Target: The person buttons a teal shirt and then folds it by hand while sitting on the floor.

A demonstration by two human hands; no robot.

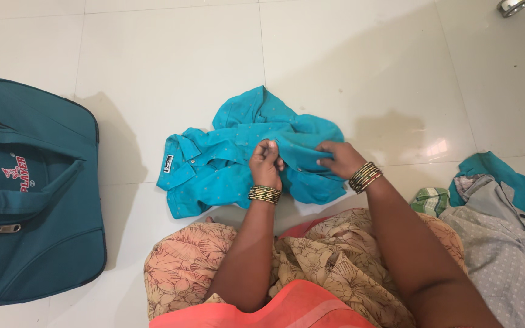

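white glossy floor tiles [171, 54] hold a crumpled turquoise shirt [238, 155] just ahead of the person's knees. left hand [266, 164] and right hand [340, 159] each pinch its fabric, fingers pressed together. teal bag [31, 194] lies well left; grey dotted shirt [505, 249] at right.

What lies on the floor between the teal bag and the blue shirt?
Nothing: in the head view, only bare white floor tile lies between the teal bag and the blue shirt.

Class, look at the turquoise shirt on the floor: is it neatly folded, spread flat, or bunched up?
Bunched up. The turquoise shirt lies crumpled on the tiled floor, collar out to one side, both hands gripping its rumpled middle.
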